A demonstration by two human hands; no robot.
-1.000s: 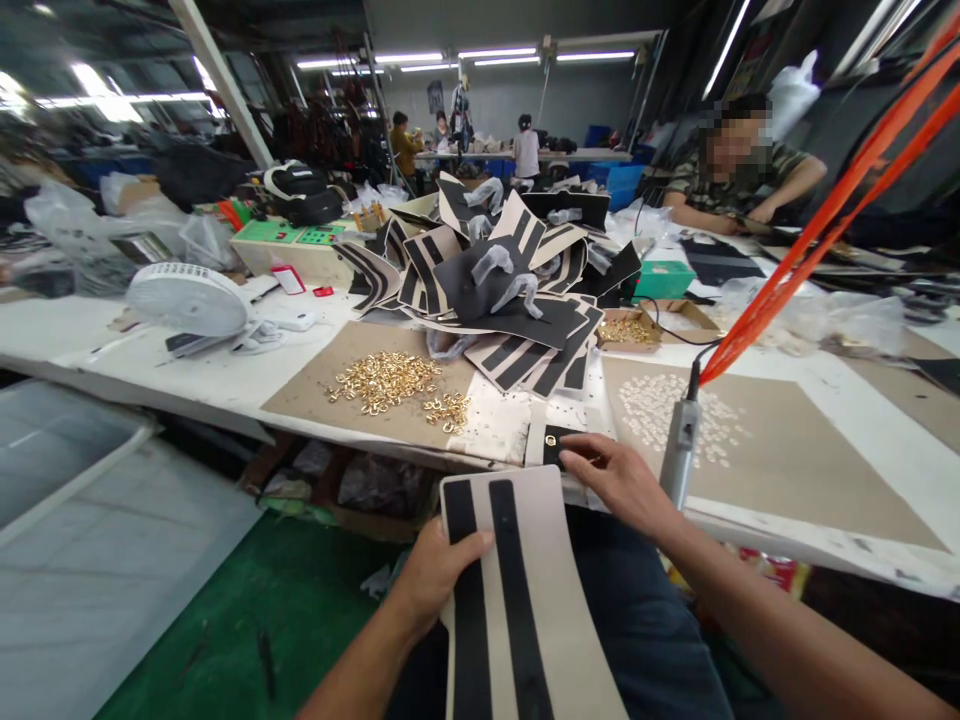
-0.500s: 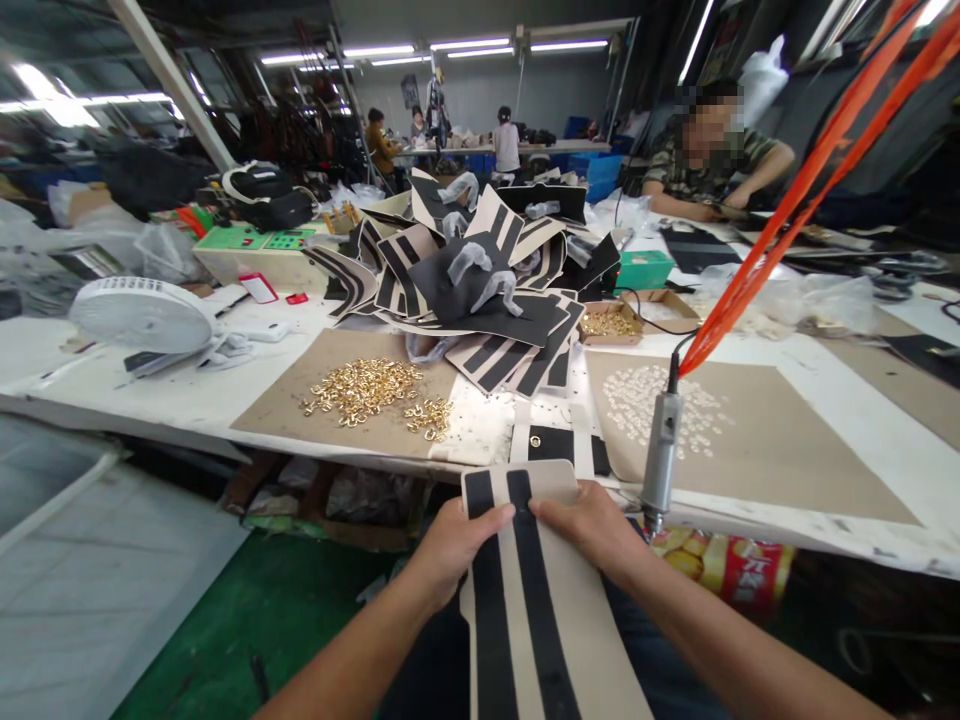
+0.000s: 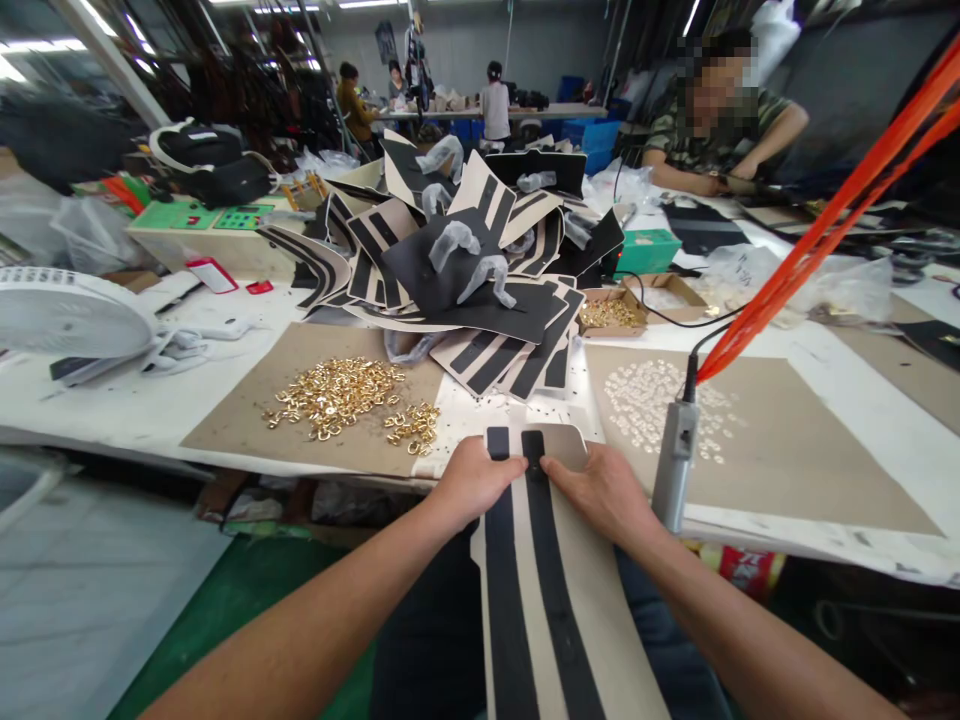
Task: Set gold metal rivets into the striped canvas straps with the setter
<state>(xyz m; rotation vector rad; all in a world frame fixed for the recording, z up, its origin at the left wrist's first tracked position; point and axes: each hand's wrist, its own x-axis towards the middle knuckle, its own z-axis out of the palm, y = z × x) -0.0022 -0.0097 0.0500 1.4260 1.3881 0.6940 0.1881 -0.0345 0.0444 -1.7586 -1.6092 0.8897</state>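
Note:
A long beige panel with two black stripes point(image 3: 551, 590) runs from my lap up onto the table's front edge. My left hand point(image 3: 474, 482) grips its upper left side, thumb on the left stripe. My right hand point(image 3: 600, 493) presses its upper right side, fingers closed on the panel beside the right stripe. The panel's rounded top end lies on the white table point(image 3: 135, 410) just past my fingertips. A grey handheld tool point(image 3: 673, 462) hangs from an orange cord point(image 3: 817, 250) right of my right hand.
A heap of gold metal rings point(image 3: 337, 395) lies on brown card to the left. A pile of striped and black panels point(image 3: 465, 280) fills the middle. White small parts point(image 3: 652, 395) cover card at right. A white fan point(image 3: 64, 315) sits far left. A person point(image 3: 716, 125) works across the table.
My right hand left the small black piece on the table and took hold of the striped panel. Both hands pushed the panel's top end forward onto the table edge.

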